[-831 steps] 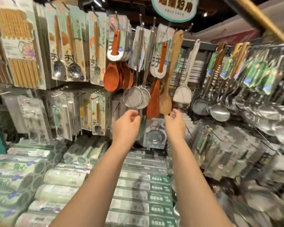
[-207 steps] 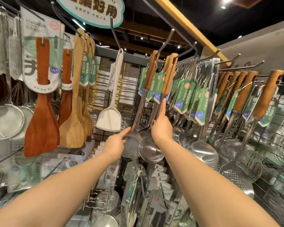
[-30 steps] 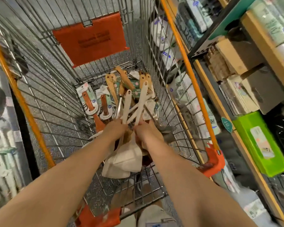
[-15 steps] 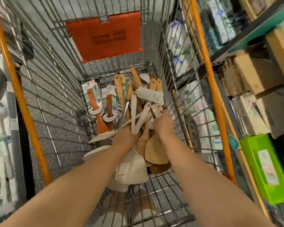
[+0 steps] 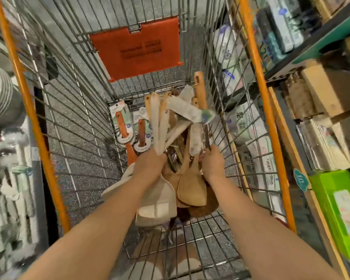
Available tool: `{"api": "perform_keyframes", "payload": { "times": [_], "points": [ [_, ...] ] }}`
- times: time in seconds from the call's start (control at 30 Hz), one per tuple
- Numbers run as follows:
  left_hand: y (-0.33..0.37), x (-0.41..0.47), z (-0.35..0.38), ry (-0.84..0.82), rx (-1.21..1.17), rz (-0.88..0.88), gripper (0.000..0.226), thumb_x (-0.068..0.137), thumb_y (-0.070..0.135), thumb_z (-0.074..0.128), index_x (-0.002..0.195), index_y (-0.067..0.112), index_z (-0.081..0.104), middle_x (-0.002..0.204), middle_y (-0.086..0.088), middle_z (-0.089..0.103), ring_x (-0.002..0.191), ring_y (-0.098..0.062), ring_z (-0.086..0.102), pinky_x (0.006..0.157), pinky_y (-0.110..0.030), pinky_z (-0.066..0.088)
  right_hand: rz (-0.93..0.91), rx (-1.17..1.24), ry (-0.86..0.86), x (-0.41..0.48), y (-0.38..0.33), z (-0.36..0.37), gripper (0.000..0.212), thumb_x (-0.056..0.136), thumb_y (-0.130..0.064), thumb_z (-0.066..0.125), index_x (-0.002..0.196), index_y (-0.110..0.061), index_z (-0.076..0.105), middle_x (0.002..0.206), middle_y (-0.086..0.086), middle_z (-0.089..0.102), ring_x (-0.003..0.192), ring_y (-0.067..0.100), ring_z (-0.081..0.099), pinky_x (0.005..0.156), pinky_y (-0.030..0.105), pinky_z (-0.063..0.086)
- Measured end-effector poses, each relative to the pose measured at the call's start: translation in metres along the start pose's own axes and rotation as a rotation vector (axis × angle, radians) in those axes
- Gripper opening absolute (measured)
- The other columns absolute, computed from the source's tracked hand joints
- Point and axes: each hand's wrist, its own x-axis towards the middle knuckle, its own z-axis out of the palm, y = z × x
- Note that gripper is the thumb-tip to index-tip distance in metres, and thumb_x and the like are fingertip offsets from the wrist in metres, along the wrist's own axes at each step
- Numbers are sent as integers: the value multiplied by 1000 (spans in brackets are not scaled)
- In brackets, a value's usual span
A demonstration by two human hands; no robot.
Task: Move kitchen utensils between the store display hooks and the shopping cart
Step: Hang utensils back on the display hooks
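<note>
Both hands are inside the wire shopping cart (image 5: 73,110), lifting a bundle of utensils. My left hand (image 5: 150,163) grips the handles of several white spatulas (image 5: 158,201), whose blades hang below my wrist. My right hand (image 5: 211,161) grips the handles of wooden spatulas (image 5: 192,188) and metal utensils, with paper tags (image 5: 187,111) sticking up above. Two packaged brown wooden turners (image 5: 122,128) still lie on the cart floor at the left of the bundle.
An orange plastic flap (image 5: 136,47) hangs on the cart's far wall. Orange rails (image 5: 259,93) line both cart sides. Store shelves with boxes and a green package (image 5: 339,215) stand close on the right; more packaged goods blur past on the left.
Both hands have raised the bundle of spatulas higher out of the cart floor, and the handles now fan upward. The view has shifted slightly over the cart.
</note>
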Motion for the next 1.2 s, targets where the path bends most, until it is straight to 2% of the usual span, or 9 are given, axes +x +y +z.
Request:
{"api": "perform_keyframes", "payload": {
  "times": [0.1, 0.2, 0.27, 0.4, 0.57, 0.7, 0.83, 1.03, 1.2],
  "points": [
    [2, 15, -15, 93, -67, -100, 38, 93, 24, 48, 125, 4, 49, 115, -18, 59, 104, -36, 57, 78, -35, 42, -26, 101, 49, -5, -9, -10, 22, 101, -16, 34, 112, -2, 48, 91, 15, 58, 84, 29, 56, 65, 31, 35],
    [-5, 33, -23, 97, -142, -158, 40, 90, 25, 52, 124, 4, 53, 119, -23, 59, 105, -38, 57, 84, -39, 47, -102, 146, 59, -9, -18, -22, 24, 102, -21, 36, 79, -23, 41, 69, -4, 41, 59, 11, 39, 54, 27, 28],
    [-8, 40, -25, 98, -133, -190, 38, 89, 20, 51, 120, -2, 55, 117, -25, 59, 105, -39, 58, 85, -40, 47, -147, 134, 55, -11, -22, -29, 30, 102, -22, 38, 72, -26, 34, 66, -6, 36, 56, 8, 35, 49, 20, 27],
    [-14, 52, -22, 103, -76, -238, 33, 92, 17, 49, 114, -8, 55, 114, -28, 59, 102, -40, 57, 73, -36, 41, -216, 64, 85, -14, -25, -39, 25, 99, -27, 44, 85, -6, 47, 65, -1, 40, 57, 15, 38, 51, 29, 24],
    [-11, 52, -17, 43, -249, -309, 40, 93, 22, 53, 126, -1, 49, 122, -22, 57, 104, -35, 57, 87, -40, 46, -217, 81, 84, -18, -20, -43, 19, 98, -27, 45, 87, -13, 54, 66, -6, 44, 60, 7, 41, 53, 27, 29],
    [-3, 51, -14, -118, -134, -332, 22, 89, 16, 55, 102, -1, 60, 119, -20, 62, 107, -33, 59, 87, -36, 46, -182, 35, 57, -19, -17, -38, 25, 99, -29, 42, 82, -12, 49, 67, -2, 43, 67, 19, 45, 61, 32, 31],
    [8, 29, 0, -54, -73, -173, 18, 93, 5, 46, 106, -1, 57, 103, -16, 62, 101, -31, 58, 60, -27, 40, -163, 25, 48, -21, -18, -33, 27, 100, -28, 40, 75, -18, 44, 72, -4, 42, 76, 20, 44, 66, 31, 29],
    [2, 23, 26, -83, -125, 12, 50, 95, 14, 38, 144, 14, 29, 131, -14, 53, 113, -33, 53, 89, -38, 45, -173, -38, 13, -12, -17, -29, 30, 100, -28, 42, 70, -24, 39, 71, -3, 43, 76, 22, 45, 60, 33, 28],
    [5, 25, 43, -197, -79, 32, 60, 94, 20, 44, 147, 14, 18, 147, -15, 34, 125, -34, 44, 102, -42, 41, -185, -157, 19, -13, -21, -27, 37, 99, -28, 46, 65, -27, 30, 66, -3, 37, 61, 14, 37, 51, 29, 22]
  ]
}}
